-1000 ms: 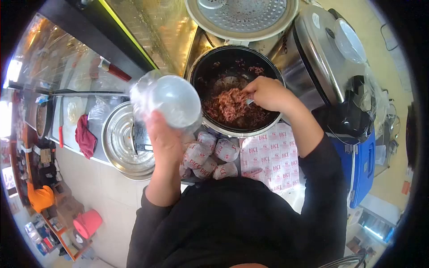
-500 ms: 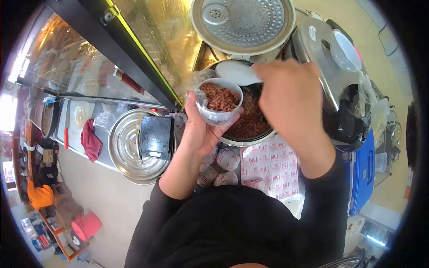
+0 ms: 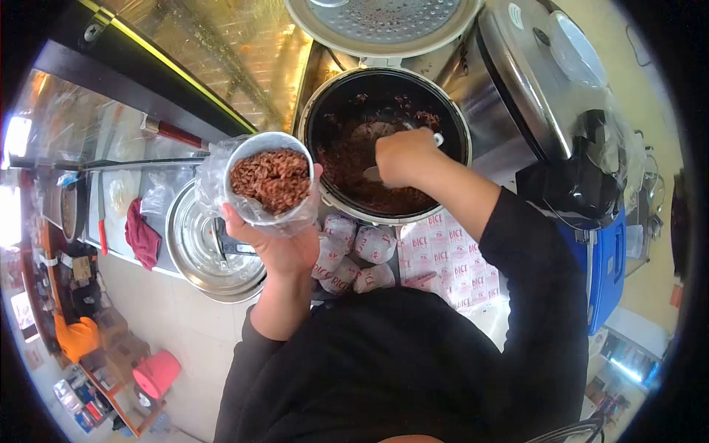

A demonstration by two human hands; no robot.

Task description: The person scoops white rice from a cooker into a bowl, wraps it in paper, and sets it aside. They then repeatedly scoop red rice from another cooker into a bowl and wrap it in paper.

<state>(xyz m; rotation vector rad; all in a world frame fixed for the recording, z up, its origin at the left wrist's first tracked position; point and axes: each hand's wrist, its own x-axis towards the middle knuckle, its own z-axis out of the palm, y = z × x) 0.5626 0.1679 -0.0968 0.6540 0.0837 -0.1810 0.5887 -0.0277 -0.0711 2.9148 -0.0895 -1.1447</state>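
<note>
My left hand is wrapped round a white bowl lined with clear plastic. Reddish-brown cooked rice heaps inside it, and the bowl tilts toward me, left of the cooker. Over the open rice cooker, my right hand is closed on a white rice paddle. The paddle's blade is low in the pot, partly hidden by my hand; its handle end pokes out to the right. More dark rice lies at the pot's bottom and clings to its walls.
Several paper-wrapped bundles and printed paper sheets sit between me and the cooker. A scale rests on a round metal lid at left. A second cooker and a blue box stand at right.
My right hand has lowered the paddle from above the bowl into the pot. My left hand has moved the bowl left, away from the cooker. The view has shifted slightly.
</note>
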